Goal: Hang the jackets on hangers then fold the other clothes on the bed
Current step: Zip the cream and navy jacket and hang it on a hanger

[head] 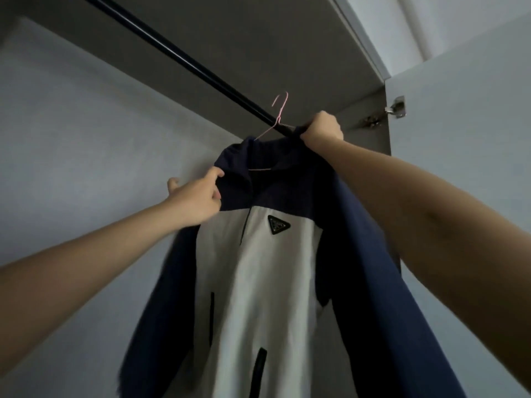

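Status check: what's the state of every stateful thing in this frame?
navy-and-white jacket: on the hanger, held up, sleeves hanging.
pink wire hanger: inside jacket, hook at the closet rod; whether seated, cannot tell.
left hand: holds jacket near the collar.
right hand: grips jacket shoulder.
wardrobe door: open.

Jacket (267, 282) on hanger (278, 110) — rail (172, 53) just behind
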